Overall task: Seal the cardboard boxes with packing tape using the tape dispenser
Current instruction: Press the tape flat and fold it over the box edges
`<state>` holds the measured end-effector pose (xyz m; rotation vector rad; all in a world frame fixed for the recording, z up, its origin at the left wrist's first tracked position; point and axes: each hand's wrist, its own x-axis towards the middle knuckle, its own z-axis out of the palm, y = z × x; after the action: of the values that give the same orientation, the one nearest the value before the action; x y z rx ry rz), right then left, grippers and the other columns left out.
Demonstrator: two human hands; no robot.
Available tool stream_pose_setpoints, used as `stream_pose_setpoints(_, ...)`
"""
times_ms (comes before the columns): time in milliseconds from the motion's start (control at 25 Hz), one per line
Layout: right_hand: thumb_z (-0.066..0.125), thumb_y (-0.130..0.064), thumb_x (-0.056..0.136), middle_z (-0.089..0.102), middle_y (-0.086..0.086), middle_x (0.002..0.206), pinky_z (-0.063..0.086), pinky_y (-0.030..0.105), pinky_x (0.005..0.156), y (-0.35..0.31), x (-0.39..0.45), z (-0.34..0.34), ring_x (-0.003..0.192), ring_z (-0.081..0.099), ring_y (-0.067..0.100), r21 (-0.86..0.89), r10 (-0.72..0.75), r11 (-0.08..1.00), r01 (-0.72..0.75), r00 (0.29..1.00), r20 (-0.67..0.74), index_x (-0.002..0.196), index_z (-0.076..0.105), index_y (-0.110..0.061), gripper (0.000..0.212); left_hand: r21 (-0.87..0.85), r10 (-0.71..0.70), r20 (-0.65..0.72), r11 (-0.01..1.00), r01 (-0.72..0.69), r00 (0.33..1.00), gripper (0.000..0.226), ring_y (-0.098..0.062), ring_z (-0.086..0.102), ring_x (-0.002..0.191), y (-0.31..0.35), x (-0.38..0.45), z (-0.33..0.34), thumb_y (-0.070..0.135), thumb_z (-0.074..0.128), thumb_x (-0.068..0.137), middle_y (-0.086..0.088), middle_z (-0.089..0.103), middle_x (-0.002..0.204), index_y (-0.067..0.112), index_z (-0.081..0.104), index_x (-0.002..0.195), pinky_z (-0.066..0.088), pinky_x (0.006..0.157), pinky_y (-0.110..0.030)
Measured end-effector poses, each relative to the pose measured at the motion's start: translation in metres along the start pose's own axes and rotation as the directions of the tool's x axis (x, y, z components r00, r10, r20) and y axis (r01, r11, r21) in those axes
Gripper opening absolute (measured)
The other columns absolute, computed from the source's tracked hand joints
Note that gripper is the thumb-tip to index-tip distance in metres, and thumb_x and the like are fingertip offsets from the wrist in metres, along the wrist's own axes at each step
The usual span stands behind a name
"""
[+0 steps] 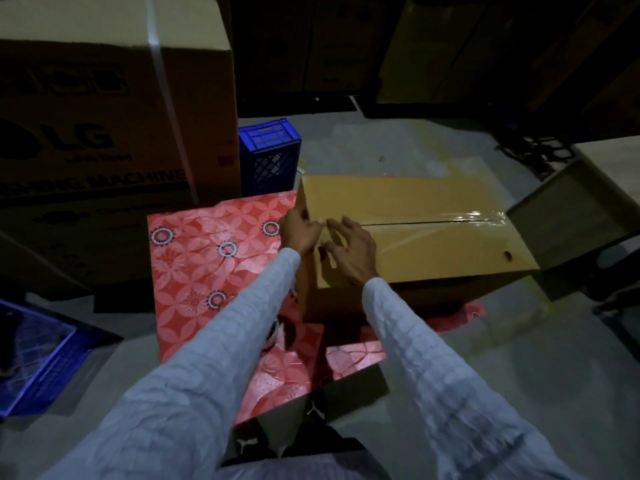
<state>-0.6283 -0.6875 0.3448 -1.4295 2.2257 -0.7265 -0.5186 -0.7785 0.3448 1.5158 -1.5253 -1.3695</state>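
Cardboard box [415, 233] sits on a red floral sheet [207, 258] on the grey floor [519, 358], centre of view, long axis running left to right. Its top flaps are closed with a dark seam between them. Clear packing tape [460, 218] lies glossy along the seam, wrinkled near the right end, and reaches the left edge where both of my hands are.

Left hand [299, 230] is at the box's upper left corner, fingers curled over the edge, thumb and fingertips pinching at the tape end on the seam. Right hand [349, 251] is just beside it on the box top, fingers spread and bent, tips pressing down on the flap and tape. Index fingers of the two hands nearly meet over the seam; I can't tell if they touch. Both arms are in pale textured sleeves [433, 375].

Tape dispenser: I can't pick it out with any confidence. A dark roundish object [277, 332] lies on the sheet below my left forearm, too hidden to identify.

Around it:
- large LG washing machine carton [104, 133] at the left, strapped with a pale band
- blue plastic crate [270, 154] behind the sheet, between carton and box
- second blue crate [38, 358] at lower left
- dark open box [329, 393] near my body, a bit of red sheet inside
- more cartons stacked in the dark at the back

Lighting is dim and the edges are blurred.
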Motion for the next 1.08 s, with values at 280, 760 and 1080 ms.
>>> stream_pose_setpoints(280, 0.032, -0.063, 0.103, 0.041, -0.003, 0.161, 0.032, 0.051, 0.113, 0.039, 0.071, -0.06, 0.146, 0.034, 0.032, -0.434, -0.447, 0.702, 0.565, 0.823, 0.35, 0.158, 0.037, -0.037, 0.06, 0.483, 0.135, -0.064, 0.871, -0.088, 0.989, 0.035, -0.041, 0.059, 0.116, 0.027, 0.035, 0.009, 0.034, 0.063, 0.095, -0.017, 0.063, 0.125, 0.013, 0.06, 0.123, 0.051, 0.092, -0.048)
stream_pose_setpoints(760, 0.026, -0.054, 0.11, 0.006, -0.01, 0.173, 0.008, 0.04, 0.129, 0.118, 0.165, -0.082, 0.16, 0.003, 0.012, -0.105, -0.636, 0.61, 0.785, 0.565, 0.526, 0.166, 0.009, -0.032, 0.062, 0.716, 0.229, -0.085, 0.691, -0.1, 0.97, 0.064, -0.033, 0.04, 0.136, 0.013, 0.065, 0.024, 0.058, 0.039, 0.098, -0.007, 0.054, 0.148, 0.031, 0.036, 0.156, 0.042, 0.106, -0.049)
stream_pose_setpoints(1080, 0.017, -0.057, 0.108, 0.011, -0.007, 0.173, 0.008, 0.041, 0.129, 0.115, 0.15, -0.069, 0.159, 0.007, 0.01, -0.279, -0.556, 0.684, 0.674, 0.729, 0.399, 0.166, 0.011, -0.027, 0.066, 0.552, -0.013, -0.503, 0.765, 0.332, 0.864, 0.068, -0.05, 0.012, 0.15, 0.045, 0.034, 0.109, 0.042, 0.051, 0.098, -0.017, 0.012, 0.168, 0.018, 0.027, 0.158, 0.017, 0.12, -0.063)
